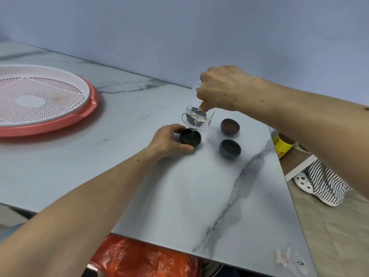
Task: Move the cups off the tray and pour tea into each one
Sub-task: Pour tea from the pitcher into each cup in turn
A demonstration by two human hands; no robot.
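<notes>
- Cups come first: the blue-grey cup [230, 148] sits nearest you, just right of the dark green cup [190, 137], already holding brownish tea and well clear of your pour.
- Your left hand [169, 141] wraps thumb and fingers narrowly around the dark green cup, touching its left side, likely to steady so small a target.
- Beyond and right of that cup stands the purple-brown cup [230, 126], also filled.
- Directly above the dark green cup, your right hand [220, 87] closes firmly on the glass pitcher [197, 111], tipped so its spout drops a thin stream inside.
- Far left of the dark green cup lies the round tray [45, 99], holding no cups.
</notes>
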